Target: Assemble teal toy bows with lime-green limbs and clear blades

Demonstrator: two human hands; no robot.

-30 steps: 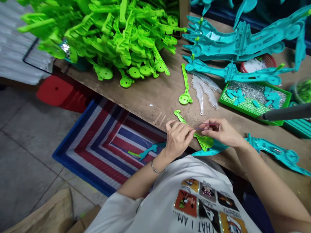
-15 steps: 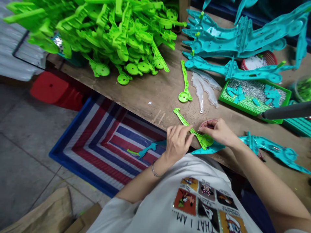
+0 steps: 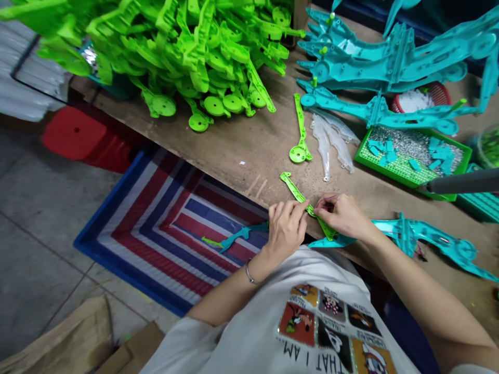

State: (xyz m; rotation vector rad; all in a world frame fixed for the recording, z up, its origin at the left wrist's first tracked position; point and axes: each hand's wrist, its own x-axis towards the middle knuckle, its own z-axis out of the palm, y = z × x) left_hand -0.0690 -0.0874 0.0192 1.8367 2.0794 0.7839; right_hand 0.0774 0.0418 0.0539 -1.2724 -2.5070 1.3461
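Near the table's front edge lies a long bright-green plastic part (image 3: pixel 295 191) with a hooked far end; its round near end is mostly covered by my right hand. My left hand (image 3: pixel 286 224) is closed on the middle of this part, thumb and forefinger at its edge. Just right of it, my right hand (image 3: pixel 346 214) is pinched over the part. Something thin and dark shows at its fingers, too small to name. Under the green part's near end lies a turquoise plastic body half (image 3: pixel 427 235), reaching to the right along the edge.
A second green part (image 3: pixel 299 130) lies beside clear plastic blades (image 3: pixel 324 148). A green basket (image 3: pixel 413 187) holds screws and small turquoise pieces. Behind it are stacked turquoise halves (image 3: pixel 358 67) and a red basket (image 3: pixel 442 96). Green parts (image 3: pixel 187 57) are heaped left. A striped-lined bin (image 3: pixel 128 228) stands below.
My right hand has moved left and closer to my left hand, now over the green part, covering more of its round end. The whole view has shifted slightly.
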